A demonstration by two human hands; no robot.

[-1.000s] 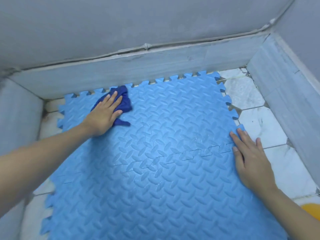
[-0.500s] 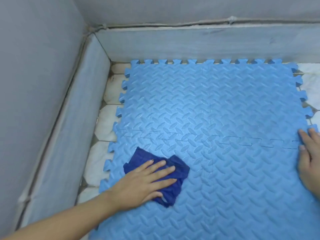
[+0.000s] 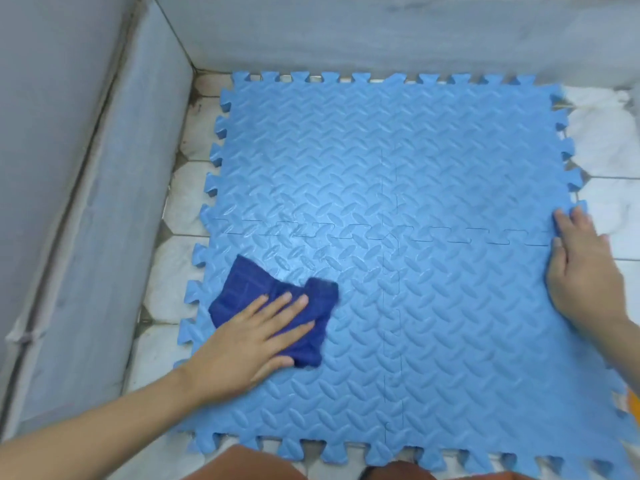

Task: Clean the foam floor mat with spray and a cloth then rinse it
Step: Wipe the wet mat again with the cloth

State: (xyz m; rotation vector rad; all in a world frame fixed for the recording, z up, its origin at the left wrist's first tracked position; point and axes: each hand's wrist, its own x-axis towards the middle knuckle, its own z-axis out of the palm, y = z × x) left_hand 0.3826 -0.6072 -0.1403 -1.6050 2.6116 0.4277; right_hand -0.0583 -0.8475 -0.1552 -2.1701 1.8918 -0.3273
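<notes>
White floor tiles (image 3: 180, 278) meet grey walls (image 3: 86, 209); orange object (image 3: 628, 405) at right edge

Left hand (image 3: 249, 341) with crumpled dark-blue cloth (image 3: 277, 313): moved from far-left corner of light-blue interlocking foam mat (image 3: 415, 168) to near-left area.

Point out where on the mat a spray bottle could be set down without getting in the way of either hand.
The far half of the foam mat, beyond the seam, is bare, as is the near middle between the hands. It is crowded at near left, where the left hand presses the dark blue cloth, and at the right edge, under the right hand.
</notes>
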